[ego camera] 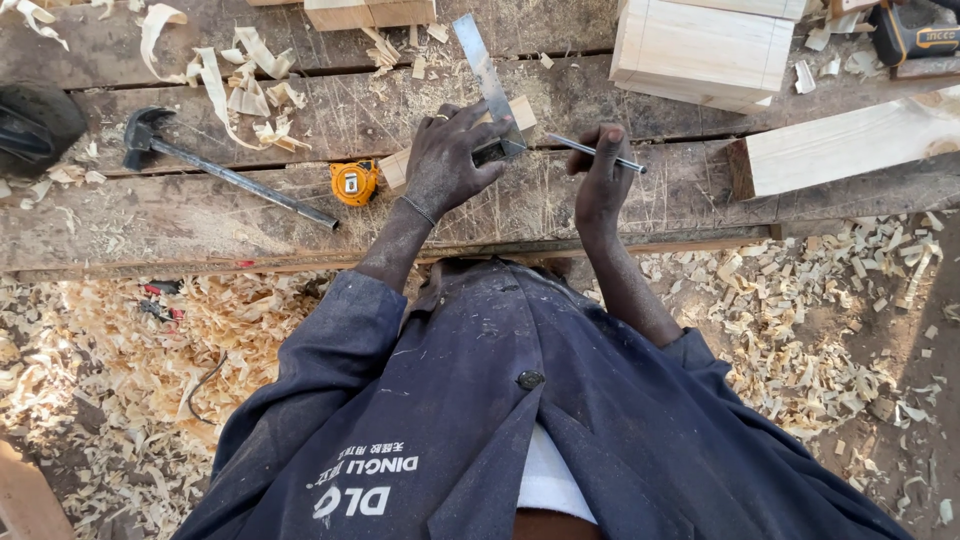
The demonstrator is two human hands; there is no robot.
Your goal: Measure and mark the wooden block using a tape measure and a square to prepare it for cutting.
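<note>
Head view: a try square is pinned on a small wood block at the workbench.

A hammer (225, 175) and yellow tape measure (353, 182) lie leftward. The try square (487, 75), stiff and thin, is pressed flat by the left hand (450, 160) at its stock, over the wood block (400, 168). A slim metal rod (600, 153), light and rigid, is gripped by the right hand (600, 180).

A yellow tape measure (354, 182), a black hammer (215, 168) and pale wood blocks (700, 45) lie on the scratched grey-brown counter (200, 215); the jacket (560, 430) is dark blue.
</note>
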